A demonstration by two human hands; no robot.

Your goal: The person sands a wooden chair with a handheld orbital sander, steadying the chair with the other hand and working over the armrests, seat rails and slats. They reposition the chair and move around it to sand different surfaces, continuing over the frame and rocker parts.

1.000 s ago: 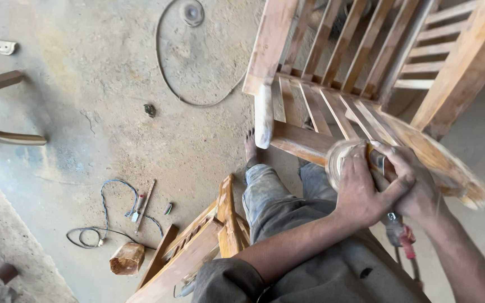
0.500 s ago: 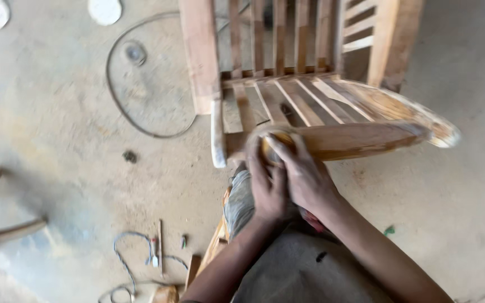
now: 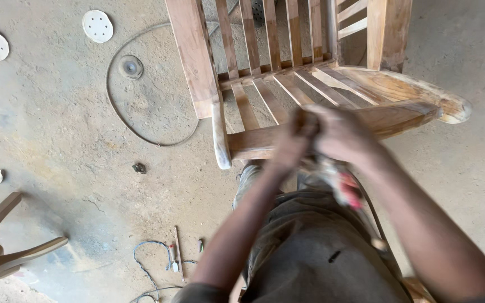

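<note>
Both hands, left [image 3: 292, 143] and right [image 3: 338, 134], are pressing together on the chair rail [image 3: 254, 145], steadying each other (grips blurred, contents indiscernible).

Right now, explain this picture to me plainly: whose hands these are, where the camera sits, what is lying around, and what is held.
The camera is worn on a person's head and looks down, so you see their own arms and lap. The left hand and right hand are pressed together on the front rail of a slatted wooden chair; both are motion-blurred, so I cannot tell what they hold. A blurred red-and-grey object hangs just below them. On the dusty concrete floor lie round sanding discs, a looped cable, some small tools, and another wooden piece at the left.
</note>
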